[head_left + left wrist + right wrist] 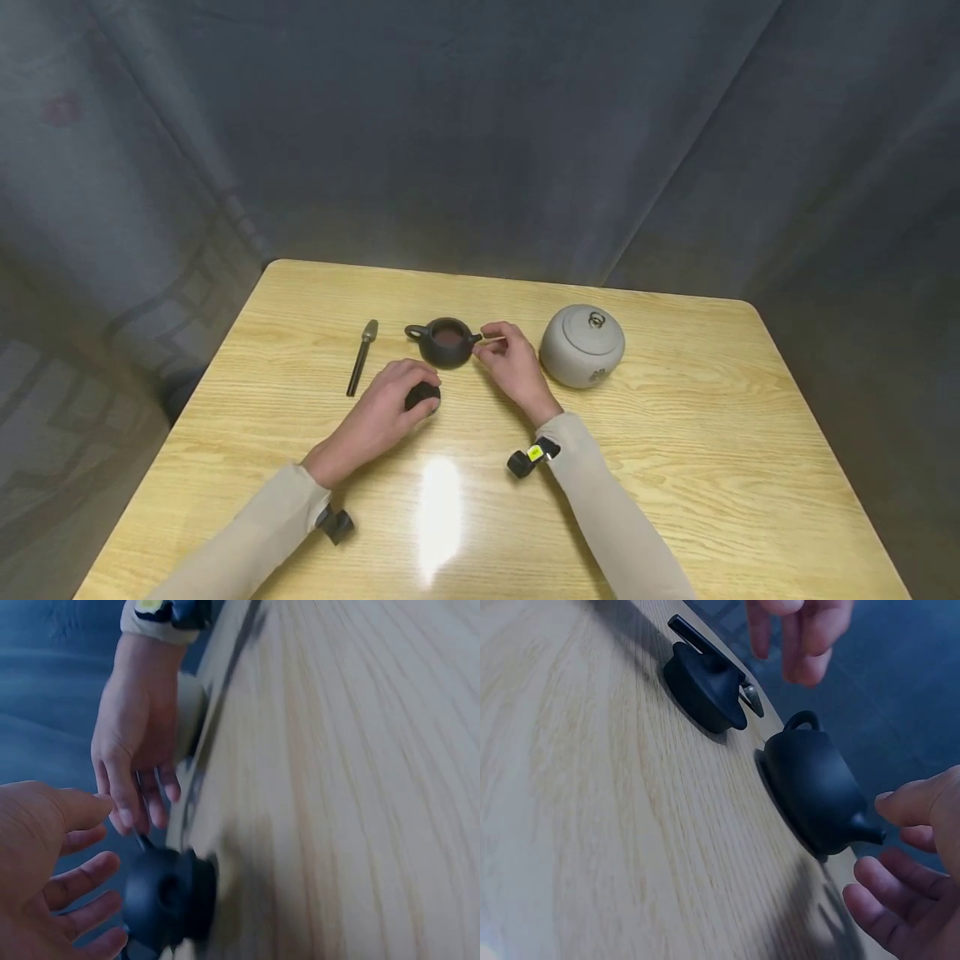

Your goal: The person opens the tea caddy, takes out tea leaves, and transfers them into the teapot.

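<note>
A small black teapot [447, 356] stands uncovered on the table, its spout pointing towards my right hand [517, 362]. That hand is beside the spout, thumb and fingers apart, and in the right wrist view a gap shows between the fingers and the teapot [814, 784]. The black lid [422, 396] lies on the table in front of the teapot. Over it hovers my left hand [384, 404], with loosely bent fingers. The right wrist view shows space between the lid [701, 690] and the left hand's fingers [810, 645].
Left of the teapot lies a black-handled tool [361, 362] with an oval metal end. A round grey lidded jar [581, 354] with a ring on top stands to the right of my right hand. Dark curtains [480, 142] hang behind the wooden table [712, 433].
</note>
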